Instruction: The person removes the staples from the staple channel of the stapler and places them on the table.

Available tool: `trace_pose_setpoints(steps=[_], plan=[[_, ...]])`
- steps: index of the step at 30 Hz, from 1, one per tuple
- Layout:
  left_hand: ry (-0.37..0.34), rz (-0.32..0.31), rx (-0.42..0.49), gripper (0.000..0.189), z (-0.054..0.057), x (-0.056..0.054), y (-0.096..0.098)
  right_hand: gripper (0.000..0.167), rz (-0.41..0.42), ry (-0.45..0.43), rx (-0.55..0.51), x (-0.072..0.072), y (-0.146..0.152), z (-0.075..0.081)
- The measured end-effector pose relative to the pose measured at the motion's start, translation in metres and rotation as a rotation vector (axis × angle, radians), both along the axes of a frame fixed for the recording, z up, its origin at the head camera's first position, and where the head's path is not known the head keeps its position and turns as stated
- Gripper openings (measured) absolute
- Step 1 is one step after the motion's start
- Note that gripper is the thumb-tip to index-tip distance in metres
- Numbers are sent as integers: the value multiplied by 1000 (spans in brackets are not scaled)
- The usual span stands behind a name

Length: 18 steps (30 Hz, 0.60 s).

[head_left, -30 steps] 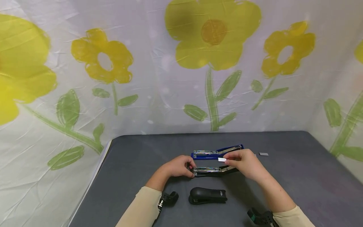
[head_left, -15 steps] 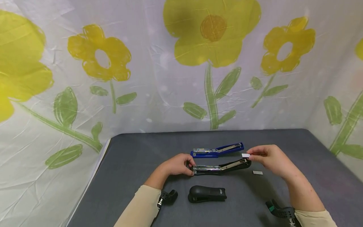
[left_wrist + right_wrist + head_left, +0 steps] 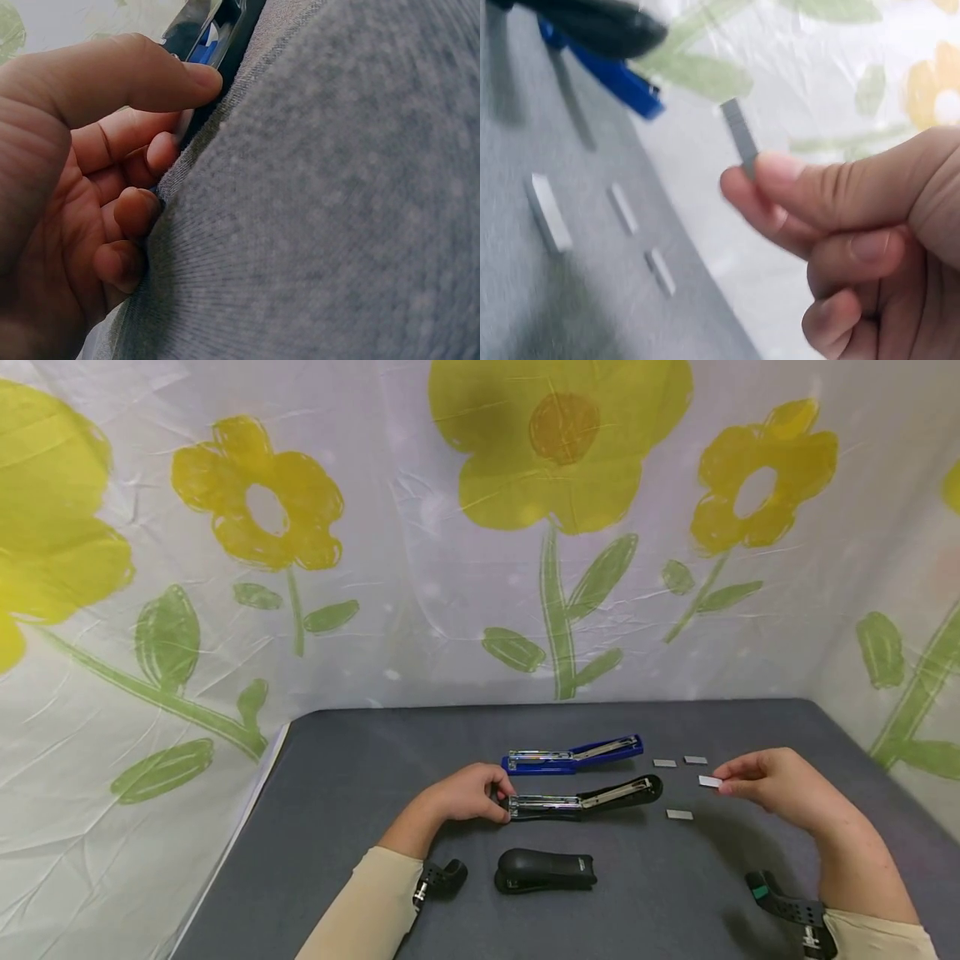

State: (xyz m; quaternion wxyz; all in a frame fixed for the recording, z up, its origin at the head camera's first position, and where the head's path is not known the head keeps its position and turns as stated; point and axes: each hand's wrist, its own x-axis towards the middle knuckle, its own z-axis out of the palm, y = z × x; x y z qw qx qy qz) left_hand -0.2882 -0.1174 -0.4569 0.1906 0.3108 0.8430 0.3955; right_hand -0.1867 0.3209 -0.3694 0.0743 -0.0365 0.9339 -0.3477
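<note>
At its left end, my left hand (image 3: pixel 472 793) grips an opened black stapler (image 3: pixel 619 792), thumb and index finger pinching the end in the left wrist view. Its top arm is swung up to the right. Between thumb and forefinger, my right hand (image 3: pixel 783 785) pinches a strip of staples (image 3: pixel 709 782), held above the table to the right of the staplers. In the right wrist view the held strip (image 3: pixel 739 135) sticks out past the fingertips. Behind the black stapler lies an opened blue stapler (image 3: pixel 540 768). A closed black stapler (image 3: pixel 546 871) rests nearer me.
Three more staple strips lie on the grey table (image 3: pixel 375 743): one strip (image 3: pixel 679 815) nearer, another strip (image 3: pixel 664 763) by the blue stapler, a third strip (image 3: pixel 695 760) beside that. A flower-printed curtain (image 3: pixel 420 610) stands behind the table.
My right hand has moved right with the staple strip, away from above the black stapler. The left hand keeps its grip in the same place.
</note>
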Motion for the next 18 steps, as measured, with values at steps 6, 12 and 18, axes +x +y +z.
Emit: trace_pose_setpoints(steps=[6, 12, 18], plan=[[1, 1, 2, 26, -1, 1, 1, 17, 32, -62, -10, -6, 13, -20], [1, -11, 3, 26, 0, 3, 4, 10, 49, -104, -18, -8, 20, -37], [13, 1, -12, 26, -1, 2, 3, 4, 46, -107, 16, -8, 19, -42]])
